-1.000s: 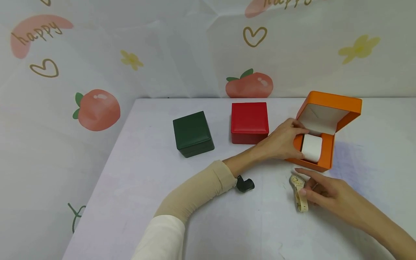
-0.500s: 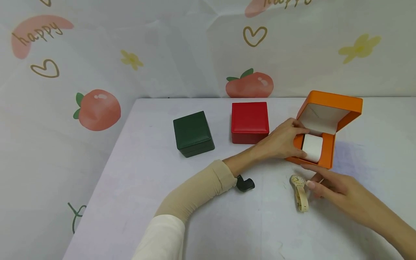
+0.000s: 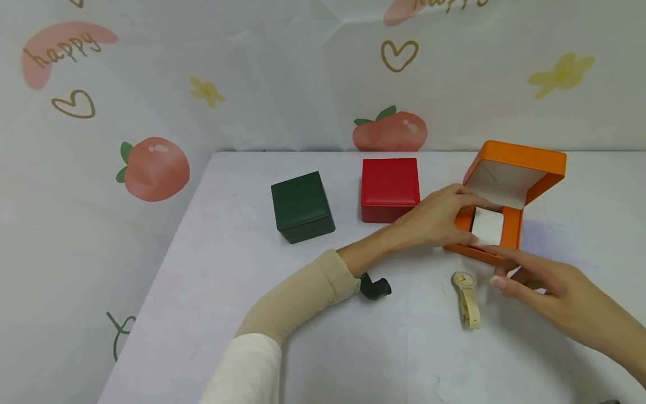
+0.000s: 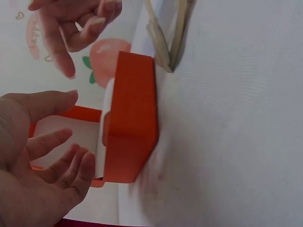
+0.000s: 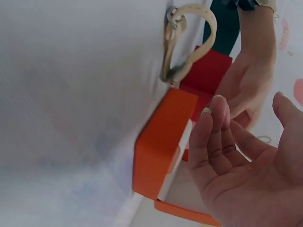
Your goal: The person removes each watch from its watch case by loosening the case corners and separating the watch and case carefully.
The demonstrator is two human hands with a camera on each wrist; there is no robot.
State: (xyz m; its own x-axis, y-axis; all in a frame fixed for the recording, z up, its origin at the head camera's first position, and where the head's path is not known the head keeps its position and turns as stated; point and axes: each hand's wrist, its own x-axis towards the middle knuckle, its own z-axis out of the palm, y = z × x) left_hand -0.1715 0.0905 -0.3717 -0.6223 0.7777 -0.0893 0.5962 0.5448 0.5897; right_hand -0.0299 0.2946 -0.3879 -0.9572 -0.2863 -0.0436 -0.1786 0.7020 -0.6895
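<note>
An orange watch box (image 3: 515,230) stands with its lid raised at the right of the table, a white cushion (image 3: 488,227) inside. My left hand (image 3: 439,219) reaches over its left side, thumb and fingers spread apart beside the cushion. In the left wrist view the left fingers (image 4: 49,144) are loosely bent with nothing between them. My right hand (image 3: 555,286) is over the box's front edge, its index finger extended toward the cushion; the right wrist view shows that palm (image 5: 246,179) bare. A cream-strapped wristwatch (image 3: 465,300) lies in front of the box, touched by neither hand.
A closed red box (image 3: 390,182) sits left of the orange one, close behind my left forearm. Further left is a closed dark green box (image 3: 301,205). A small black object (image 3: 375,288) shows at the left sleeve's cuff. A patterned white backdrop (image 3: 303,84) rises behind the table.
My right hand has moved from beside the wristwatch up and away to the orange box's front edge. The wristwatch stays on the table. The left hand has hardly shifted.
</note>
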